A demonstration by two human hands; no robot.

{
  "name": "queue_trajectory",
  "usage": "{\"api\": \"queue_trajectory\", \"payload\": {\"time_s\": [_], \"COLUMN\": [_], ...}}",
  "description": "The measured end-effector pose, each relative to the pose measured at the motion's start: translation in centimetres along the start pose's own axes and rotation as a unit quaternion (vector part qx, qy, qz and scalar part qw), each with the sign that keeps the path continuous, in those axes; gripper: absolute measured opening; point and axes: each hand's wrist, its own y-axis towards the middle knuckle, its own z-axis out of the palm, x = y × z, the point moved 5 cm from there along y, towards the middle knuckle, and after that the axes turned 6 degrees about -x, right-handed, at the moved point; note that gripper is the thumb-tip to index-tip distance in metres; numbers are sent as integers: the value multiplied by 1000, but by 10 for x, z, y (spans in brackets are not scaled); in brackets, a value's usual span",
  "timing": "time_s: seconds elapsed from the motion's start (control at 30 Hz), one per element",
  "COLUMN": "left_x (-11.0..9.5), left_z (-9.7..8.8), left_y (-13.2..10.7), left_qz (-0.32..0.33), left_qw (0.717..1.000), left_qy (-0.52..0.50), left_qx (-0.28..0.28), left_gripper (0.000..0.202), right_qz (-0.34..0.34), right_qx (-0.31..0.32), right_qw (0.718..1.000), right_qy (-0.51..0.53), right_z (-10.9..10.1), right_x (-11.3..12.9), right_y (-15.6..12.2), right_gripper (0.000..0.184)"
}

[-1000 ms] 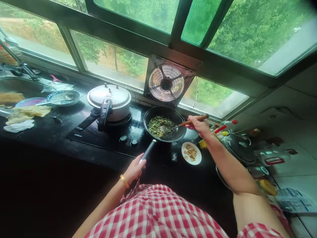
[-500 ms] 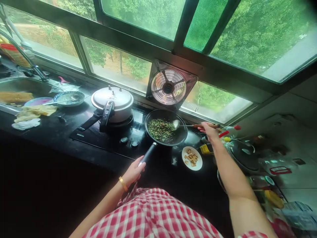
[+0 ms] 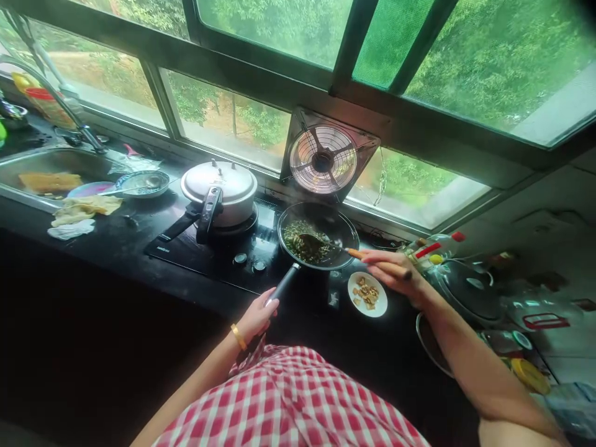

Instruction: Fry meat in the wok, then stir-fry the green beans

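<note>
My left hand (image 3: pixel 259 315) is wrapped round the black handle of a frying pan (image 3: pixel 343 256), which sits at the right end of the cooktop. Chopped green food (image 3: pixel 298 237) with darker bits lies in the pan's left half. My right hand (image 3: pixel 395 273) grips the wooden handle of a spatula (image 3: pixel 356 253). The spatula's dark head is down in the food, partly lost in it. Just below the spatula handle, a white plate (image 3: pixel 382 305) holds several browned slices.
A pressure cooker (image 3: pixel 228 198) stands on the cooktop's left side, its handles pointing forward. Farther left are a bowl (image 3: pixel 144 186), crumpled cloths (image 3: pixel 84 211) and a sink (image 3: pixel 28 202). Behind the pan, a fan (image 3: pixel 323 160) is set in the window. Bottles and a pot lid (image 3: pixel 465 288) crowd the right.
My right hand has come down and nearer, tilting the spatula; its head has moved left into the food. The food is now gathered lower in the pan. My left hand keeps its grip.
</note>
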Motion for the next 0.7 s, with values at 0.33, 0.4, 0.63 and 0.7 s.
{"api": "queue_trajectory", "payload": {"time_s": [0.33,0.4,0.63,0.7], "left_x": [1,2,1,-1], "left_z": [0,-1,-1,0], "left_y": [1,3,3,2], "left_qz": [5,7,14,14], "left_qw": [1000,1000,1000,1000], "left_qy": [-6,2,13,14], "left_qx": [8,4,6,4], "left_gripper": [54,55,55,55], "right_qz": [-74,-80,-74,-55], "right_qx": [73,43,-57,-57], "right_qw": [993,994,995,996], "right_qy": [-63,-56,-42,-31], "right_z": [-3,19,25,19], "right_x": [51,35,22,31], "right_y": [-45,-30,-9,-11], "right_gripper": [18,17,17,16]}}
